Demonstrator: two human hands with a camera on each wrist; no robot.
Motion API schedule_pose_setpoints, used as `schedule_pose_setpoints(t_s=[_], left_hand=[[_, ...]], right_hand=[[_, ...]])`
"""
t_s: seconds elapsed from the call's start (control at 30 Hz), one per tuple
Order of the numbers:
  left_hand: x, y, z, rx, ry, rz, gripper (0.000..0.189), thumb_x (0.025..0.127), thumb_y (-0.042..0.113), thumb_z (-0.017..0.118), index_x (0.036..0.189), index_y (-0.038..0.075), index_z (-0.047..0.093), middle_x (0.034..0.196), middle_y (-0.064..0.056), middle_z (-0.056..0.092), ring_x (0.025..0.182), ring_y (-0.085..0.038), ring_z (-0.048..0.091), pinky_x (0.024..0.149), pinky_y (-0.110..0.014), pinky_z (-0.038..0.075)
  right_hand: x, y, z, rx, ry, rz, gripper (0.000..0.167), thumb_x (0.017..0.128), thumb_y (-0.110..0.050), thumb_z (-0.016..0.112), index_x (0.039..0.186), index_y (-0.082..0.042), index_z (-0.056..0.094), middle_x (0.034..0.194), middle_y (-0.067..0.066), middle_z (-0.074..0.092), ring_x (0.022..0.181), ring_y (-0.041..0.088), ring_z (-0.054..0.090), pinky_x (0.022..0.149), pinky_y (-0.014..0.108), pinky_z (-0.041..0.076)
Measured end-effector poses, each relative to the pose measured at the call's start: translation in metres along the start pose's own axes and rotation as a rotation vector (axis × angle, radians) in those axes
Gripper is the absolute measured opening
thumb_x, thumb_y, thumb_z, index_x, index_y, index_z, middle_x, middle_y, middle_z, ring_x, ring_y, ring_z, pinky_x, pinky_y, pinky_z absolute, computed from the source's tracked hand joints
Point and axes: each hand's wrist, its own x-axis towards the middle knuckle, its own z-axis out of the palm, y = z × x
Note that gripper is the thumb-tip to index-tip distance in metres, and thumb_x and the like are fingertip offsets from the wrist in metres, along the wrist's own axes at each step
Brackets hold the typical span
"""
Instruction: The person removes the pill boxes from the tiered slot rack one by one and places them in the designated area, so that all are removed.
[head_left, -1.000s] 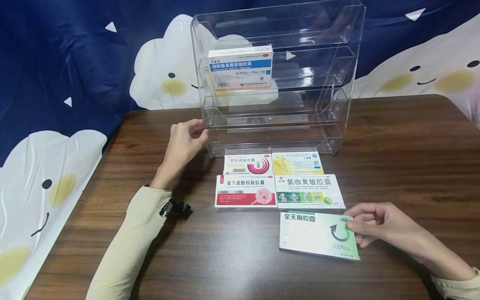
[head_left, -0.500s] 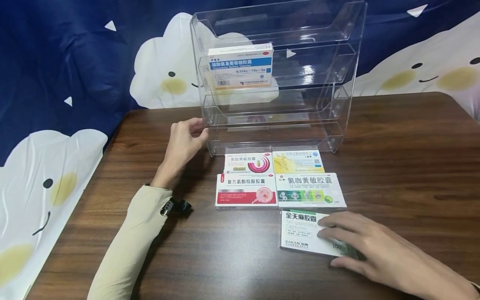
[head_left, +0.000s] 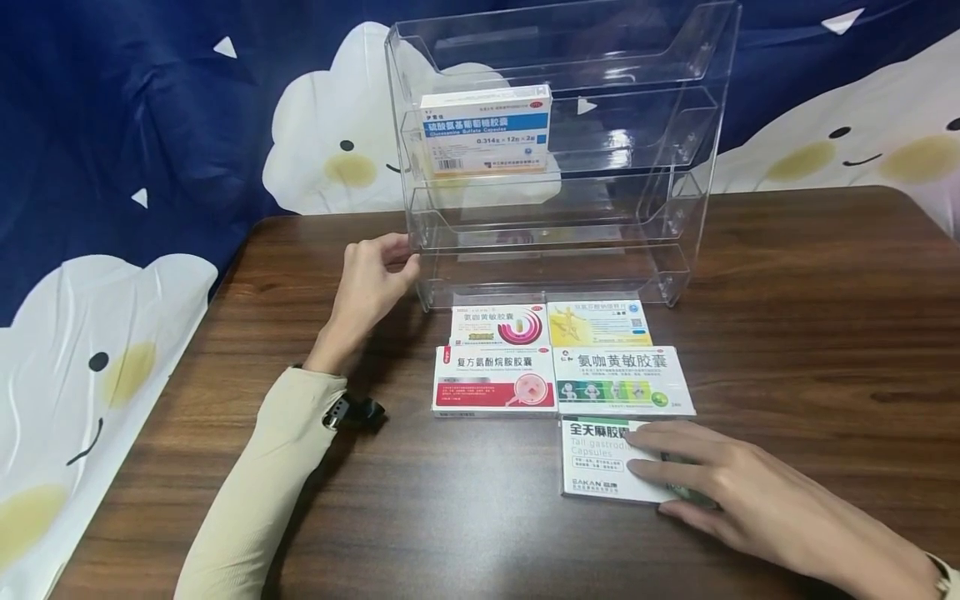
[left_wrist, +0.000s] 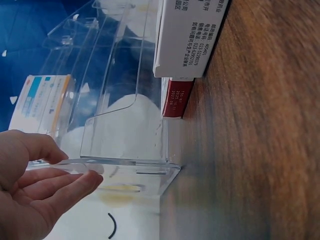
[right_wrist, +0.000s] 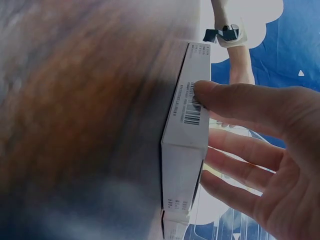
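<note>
At the left side of a clear plastic display rack (head_left: 551, 247), my left hand (head_left: 367, 279) pinches the upright side wall between thumb and fingers, as the left wrist view shows. My right hand (head_left: 742, 492) spans a green-and-white capsule box (head_left: 600, 467) lying on the table. Its fingers lie over the top face, covering the right part, and the thumb (right_wrist: 207, 92) is against the barcoded near side. Just beyond lie a red-and-white medicine box (head_left: 495, 383), a white medicine box with a green strip (head_left: 622, 383), a pink-ringed box (head_left: 498, 325) and a yellow-and-white box (head_left: 600, 323).
A blue-and-white glucosamine capsule box (head_left: 486, 133) stands in an upper left tier of the rack. Brown wood-grain table (head_left: 420, 517) carries everything. Behind hangs a dark blue curtain (head_left: 172, 108) with white clouds. A black strap (head_left: 352, 414) circles my left wrist.
My right hand has let go of the box's right edge and moved over its top, with the thumb drawn up to the near side. The left hand stays on the rack.
</note>
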Motion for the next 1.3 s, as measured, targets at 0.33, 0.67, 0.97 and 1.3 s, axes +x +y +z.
schedule_pose_setpoints(t_s=[0.33,0.67,0.97,1.3], left_hand=[[0.0014,0.0003,0.0003,0.009,-0.001,-0.001,0.027,0.086,0.004,0.062,0.109,-0.008,0.068,0.102,-0.020,0.071,0.100,-0.026,0.068,0.090,-0.036,0.053],[0.0011,0.0007,-0.0003,0.004,0.002,0.013,0.027,0.086,0.004,0.062,0.109,-0.008,0.068,0.101,-0.019,0.071,0.099,-0.026,0.069,0.089,-0.035,0.053],[0.0009,0.0013,0.0000,0.009,0.000,0.010,0.027,0.086,0.005,0.061,0.109,-0.007,0.068,0.101,-0.019,0.071,0.099,-0.026,0.069,0.090,-0.036,0.052],[0.0003,-0.0003,0.0004,0.006,0.002,0.008,0.026,0.085,0.004,0.061,0.108,-0.007,0.069,0.100,-0.019,0.071,0.099,-0.026,0.069,0.090,-0.036,0.052]], right_hand=[[0.0016,0.0009,-0.0014,-0.012,-0.017,-0.025,0.048,0.099,-0.049,0.035,0.109,-0.023,0.074,0.126,0.002,0.061,0.111,0.023,0.059,0.106,0.010,0.028],[0.0046,0.0018,-0.0011,-0.013,0.000,-0.043,0.054,0.102,-0.044,0.026,0.107,-0.022,0.075,0.123,0.002,0.063,0.107,0.021,0.061,0.100,0.012,0.038],[0.0061,0.0025,0.0011,0.007,0.038,-0.047,0.052,0.101,-0.042,0.029,0.103,-0.019,0.075,0.120,0.002,0.064,0.104,0.021,0.062,0.104,0.009,0.031],[0.0063,0.0011,0.0008,0.057,0.023,0.019,0.052,0.098,-0.049,0.031,0.103,-0.021,0.076,0.121,-0.001,0.063,0.104,0.022,0.062,0.105,0.006,0.025]])
